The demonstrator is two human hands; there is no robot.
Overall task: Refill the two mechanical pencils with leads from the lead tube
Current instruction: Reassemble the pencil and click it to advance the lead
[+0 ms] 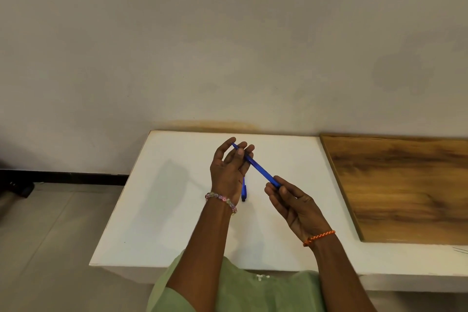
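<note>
You hold 1 blue mechanical pencil (258, 165) above the white table (162, 210), slanting from your left hand (228, 172) down to your right hand (293, 205). Your left fingers are loosely curled, thumb pressing the pencil's far end against them. Your right thumb and fingers pinch closed on its near end. The 2nd blue pencil (244, 189) lies on the table just beneath your left hand, partly hidden by the wrist. A beaded bracelet (221, 199) circles your left wrist, an orange cord (319, 237) your right. A wooden board (410, 190) lies right of the pencils.
</note>
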